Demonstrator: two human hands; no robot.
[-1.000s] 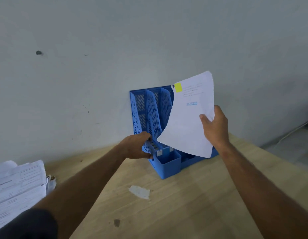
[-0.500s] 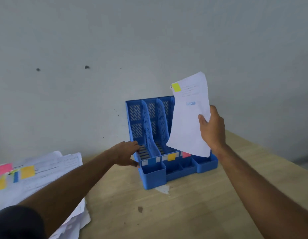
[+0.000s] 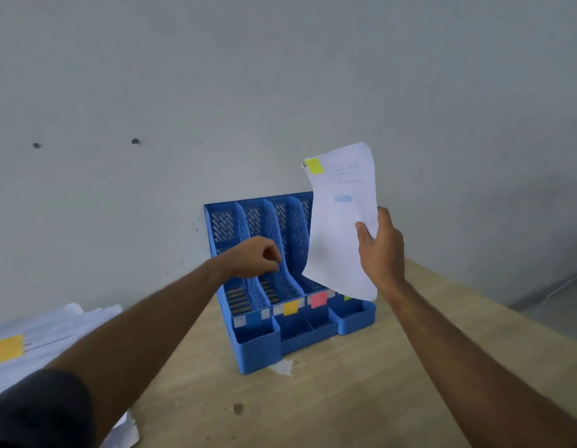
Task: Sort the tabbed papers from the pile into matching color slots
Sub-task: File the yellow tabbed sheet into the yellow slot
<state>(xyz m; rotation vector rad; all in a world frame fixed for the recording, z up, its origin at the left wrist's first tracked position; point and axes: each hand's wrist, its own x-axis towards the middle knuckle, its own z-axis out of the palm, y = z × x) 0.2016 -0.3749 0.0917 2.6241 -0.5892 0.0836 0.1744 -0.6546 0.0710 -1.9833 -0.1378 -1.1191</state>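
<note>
Wooden table (image 3: 361, 399) meets grey wall (image 3: 280, 76); blue organizer (image 3: 258, 350) against it.

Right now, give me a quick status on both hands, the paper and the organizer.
Right hand holds paper, yellow-green tab, above organizer. Left hand curled at a divider, grip unclear. Paper hides most of the rightmost slot.

A plain grey-white wall (image 3: 280, 76) fills the upper frame, two dark marks (image 3: 135, 141) at left. A light wooden table (image 3: 345, 399) spans the bottom; grey floor (image 3: 558, 305) at far right.
</note>
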